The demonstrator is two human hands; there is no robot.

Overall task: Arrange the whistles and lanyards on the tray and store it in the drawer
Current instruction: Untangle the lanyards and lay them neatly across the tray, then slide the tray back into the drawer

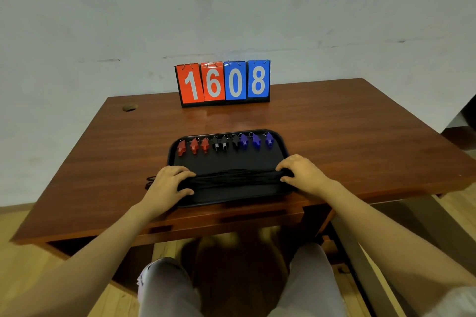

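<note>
Axis: lanyards (237, 178) run left-right across the tray (231, 162) front.
Grip: my left hand (168, 183) and right hand (302, 172) clasp opposite ends.

Wooden table (334, 131): black tray (226, 162), scoreboard (224, 83).

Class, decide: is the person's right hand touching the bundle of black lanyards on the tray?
Touching. The head view shows the right hand curled over the right end of the lanyards, with no gap between them.

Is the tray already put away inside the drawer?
No, the tray lies on top of the table, with the left hand and the right hand holding the lanyards laid across it.
</note>
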